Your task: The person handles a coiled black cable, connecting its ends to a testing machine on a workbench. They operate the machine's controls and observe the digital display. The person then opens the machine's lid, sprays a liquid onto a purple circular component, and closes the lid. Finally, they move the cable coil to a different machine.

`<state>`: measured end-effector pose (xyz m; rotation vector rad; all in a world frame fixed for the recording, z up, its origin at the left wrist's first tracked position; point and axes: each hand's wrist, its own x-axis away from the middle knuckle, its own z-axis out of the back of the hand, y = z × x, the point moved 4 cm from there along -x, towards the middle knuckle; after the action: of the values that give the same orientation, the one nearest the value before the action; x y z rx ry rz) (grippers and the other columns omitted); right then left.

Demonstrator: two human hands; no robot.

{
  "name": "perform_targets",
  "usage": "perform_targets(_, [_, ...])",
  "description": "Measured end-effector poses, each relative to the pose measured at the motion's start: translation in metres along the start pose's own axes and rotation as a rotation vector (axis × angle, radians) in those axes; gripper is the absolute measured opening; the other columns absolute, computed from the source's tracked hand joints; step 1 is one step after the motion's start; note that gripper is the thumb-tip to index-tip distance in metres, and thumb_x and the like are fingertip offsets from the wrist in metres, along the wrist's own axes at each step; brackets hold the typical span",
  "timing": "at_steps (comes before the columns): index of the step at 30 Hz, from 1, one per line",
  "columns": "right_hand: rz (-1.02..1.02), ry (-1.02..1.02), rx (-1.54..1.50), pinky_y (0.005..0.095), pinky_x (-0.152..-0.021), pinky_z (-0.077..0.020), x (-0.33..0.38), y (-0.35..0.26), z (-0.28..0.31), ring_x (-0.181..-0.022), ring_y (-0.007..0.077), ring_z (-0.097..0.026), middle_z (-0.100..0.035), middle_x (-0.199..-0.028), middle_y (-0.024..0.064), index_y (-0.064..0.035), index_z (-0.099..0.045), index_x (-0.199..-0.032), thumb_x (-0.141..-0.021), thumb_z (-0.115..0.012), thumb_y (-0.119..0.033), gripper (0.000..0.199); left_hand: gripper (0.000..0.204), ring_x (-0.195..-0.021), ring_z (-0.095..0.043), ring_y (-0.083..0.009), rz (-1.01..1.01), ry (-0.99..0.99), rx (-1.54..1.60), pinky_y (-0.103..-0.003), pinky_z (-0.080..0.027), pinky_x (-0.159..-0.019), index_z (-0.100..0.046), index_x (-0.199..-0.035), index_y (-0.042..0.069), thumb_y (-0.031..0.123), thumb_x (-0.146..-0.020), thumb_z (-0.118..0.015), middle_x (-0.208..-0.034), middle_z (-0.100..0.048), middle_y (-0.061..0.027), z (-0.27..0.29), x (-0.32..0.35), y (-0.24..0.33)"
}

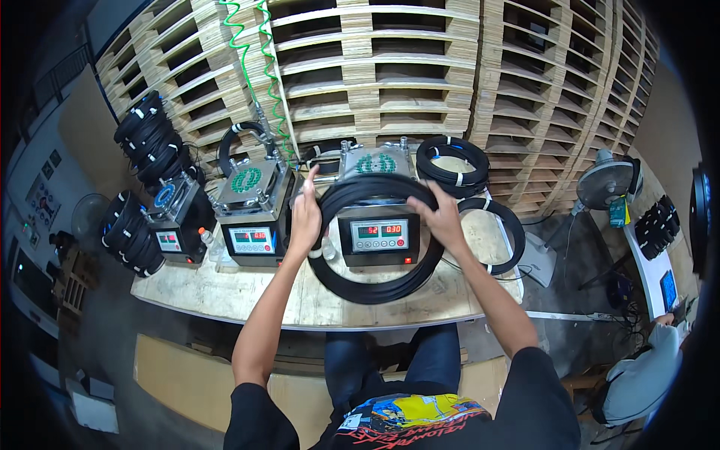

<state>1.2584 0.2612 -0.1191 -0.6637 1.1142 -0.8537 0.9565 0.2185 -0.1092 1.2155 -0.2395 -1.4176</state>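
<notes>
Both arms reach up from bottom centre, elbows out, holding a black hose coil (375,289) upright at frame centre: left hand (305,217) curled round its left side, right hand (442,221) gripping its upper right. The coil frames the middle machine (379,236) near the front edge of the table (225,289); bare wood lower left. Coil stacks (146,142) upper left blur at the rim.

Black tube coil (375,289); green spiral hose (264,67); machine display (379,233) digits red, perhaps green.
</notes>
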Motion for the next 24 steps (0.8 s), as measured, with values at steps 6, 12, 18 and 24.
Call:
perform_targets(6, [0.182, -0.019, 0.229, 0.0450, -0.086, -0.0527, -0.093, 0.012, 0.012, -0.101, 0.0415, -0.069, -0.071, -0.105, 0.0268, 0.0035, -0.065, -0.116, -0.094, -0.071, -0.044, 0.052, 0.066, -0.097, -0.062, -0.0463, 0.081, 0.114, 0.025, -0.049, -0.043, -0.092, -0.045, -0.152, 0.010, 0.052, -0.111, -0.017, -0.090, -0.063, -0.0302, -0.025, -0.070, 0.003])
perform_targets(12, [0.127, -0.082, 0.246, 0.0463, -0.085, -0.0547, -0.128, 0.050, 0.000, -0.102, 0.0445, -0.070, -0.071, -0.102, 0.0314, 0.0060, -0.063, -0.119, -0.096, -0.066, -0.050, 0.061, 0.064, -0.098, -0.063, -0.0521, 0.126, 0.088, -0.067, -0.055, -0.044, -0.090, -0.048, -0.151, 0.010, 0.050, -0.111, -0.019, -0.090, -0.065, -0.0336, -0.044, -0.112, -0.026])
perform_targets(18, [0.102, -0.087, 0.270, 0.0454, -0.097, -0.0515, -0.143, 0.089, -0.005, -0.114, 0.0450, -0.066, -0.068, -0.116, 0.0326, 0.0072, -0.061, -0.129, -0.097, -0.063, -0.054, 0.069, 0.063, -0.108, -0.061, -0.0508, -0.012, 0.091, -0.026, -0.048, -0.045, -0.096, -0.048, -0.150, 0.006, 0.048, -0.112, -0.023, -0.109, -0.066, -0.0341, -0.068, -0.128, -0.057])
perform_targets(24, [-0.003, -0.284, 0.167, 0.0428, -0.099, -0.0495, -0.124, 0.094, -0.012, -0.115, 0.0397, -0.067, -0.070, -0.119, 0.0272, 0.0012, -0.063, -0.130, -0.100, -0.060, -0.051, 0.060, 0.053, -0.071, -0.063, -0.0311, 0.061, 0.027, -0.026, -0.044, -0.047, -0.072, -0.040, -0.158, 0.019, 0.043, -0.111, -0.033, -0.074, -0.063, -0.0168, -0.058, -0.100, -0.083])
